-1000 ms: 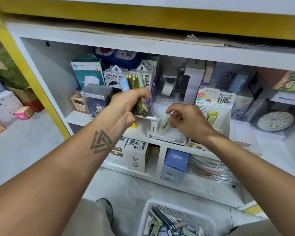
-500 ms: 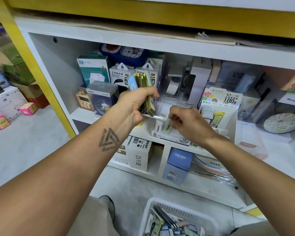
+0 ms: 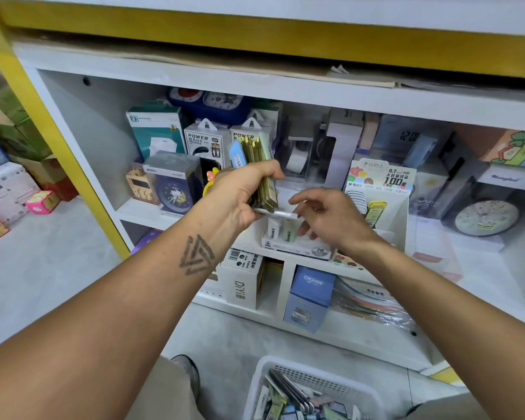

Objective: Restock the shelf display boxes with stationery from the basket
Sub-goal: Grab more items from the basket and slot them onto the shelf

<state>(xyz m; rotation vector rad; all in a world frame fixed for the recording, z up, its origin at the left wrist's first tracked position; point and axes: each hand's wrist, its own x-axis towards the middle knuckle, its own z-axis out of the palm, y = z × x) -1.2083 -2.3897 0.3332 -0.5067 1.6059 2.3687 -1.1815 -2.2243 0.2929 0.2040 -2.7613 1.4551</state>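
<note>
Blue alarm clock [image 3: 176,189] (boxed) beside power bank boxes [image 3: 205,140]; tape dispenser [image 3: 299,157] further right.

Bright even indoor light, soft shadows inside shelf [image 3: 97,140], wide-angle edge bending, slight softness

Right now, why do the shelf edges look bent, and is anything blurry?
Head view: the wide-angle lens bows the yellow shelf frame near the edges; lighting is even and soft, with no hard shadows; the right hand is slightly motion-smeared; the left hand and its stack of packets look sharper.
</note>
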